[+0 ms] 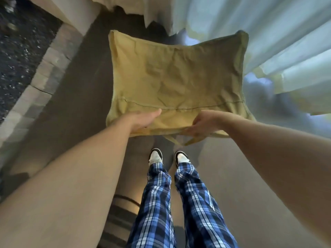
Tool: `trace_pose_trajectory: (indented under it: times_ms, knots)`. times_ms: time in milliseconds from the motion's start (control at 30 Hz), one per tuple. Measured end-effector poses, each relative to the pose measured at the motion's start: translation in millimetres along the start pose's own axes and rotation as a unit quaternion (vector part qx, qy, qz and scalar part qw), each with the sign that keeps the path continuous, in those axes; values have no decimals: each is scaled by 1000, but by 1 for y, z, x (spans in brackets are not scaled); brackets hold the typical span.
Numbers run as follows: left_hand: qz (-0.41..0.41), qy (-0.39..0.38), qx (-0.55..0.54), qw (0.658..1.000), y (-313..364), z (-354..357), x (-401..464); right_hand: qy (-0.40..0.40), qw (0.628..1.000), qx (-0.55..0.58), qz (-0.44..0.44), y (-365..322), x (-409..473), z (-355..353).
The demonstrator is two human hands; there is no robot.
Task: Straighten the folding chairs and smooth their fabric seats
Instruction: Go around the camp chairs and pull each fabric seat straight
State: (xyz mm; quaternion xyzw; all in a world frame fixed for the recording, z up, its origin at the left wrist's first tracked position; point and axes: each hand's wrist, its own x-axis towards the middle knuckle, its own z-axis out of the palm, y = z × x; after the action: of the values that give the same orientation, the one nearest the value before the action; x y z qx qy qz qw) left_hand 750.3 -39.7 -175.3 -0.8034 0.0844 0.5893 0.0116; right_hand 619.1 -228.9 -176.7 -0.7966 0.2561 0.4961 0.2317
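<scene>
A folding chair's tan fabric seat (175,79) fills the middle of the view, creased across its centre, with a seam running near its front edge. My left hand (143,119) lies flat on the front left part of the fabric, fingers straight and pointing right. My right hand (200,125) grips the front hem of the seat, fingers curled round the edge. A loose fabric strap (186,140) hangs below that hem. The chair's frame is hidden under the fabric.
A pale draped tablecloth (279,38) hangs right behind and to the right of the chair. A stone kerb (43,76) and dark gravel (19,42) run along the left. My feet (168,158) stand on a smooth floor just in front of the chair.
</scene>
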Motion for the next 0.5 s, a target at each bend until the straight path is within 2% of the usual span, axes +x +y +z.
trace_pose_trajectory:
  times_ms: [67, 133, 167, 233, 333, 400, 500]
  knots:
    - [-63, 106, 101, 987, -5, -1, 12, 26, 993, 82, 76, 16, -5, 15]
    - [-118, 135, 167, 970, -8, -2, 23, 108, 966, 63, 225, 37, -12, 33]
    - [-130, 136, 179, 966, -9, -3, 32, 119, 946, 47, 298, 49, -14, 43]
    - [-142, 153, 198, 958, -9, -4, 43, 71, 914, 103, 386, 73, -17, 65]
    - [-124, 172, 211, 954, -14, -9, 59, 22, 882, 256, 395, 93, -22, 98]
    - [-112, 159, 222, 955, -16, -7, 65, 10, 839, 376, 393, 94, -30, 119]
    - [-94, 134, 233, 959, -11, 8, 62, 16, 782, 492, 383, 108, -37, 148]
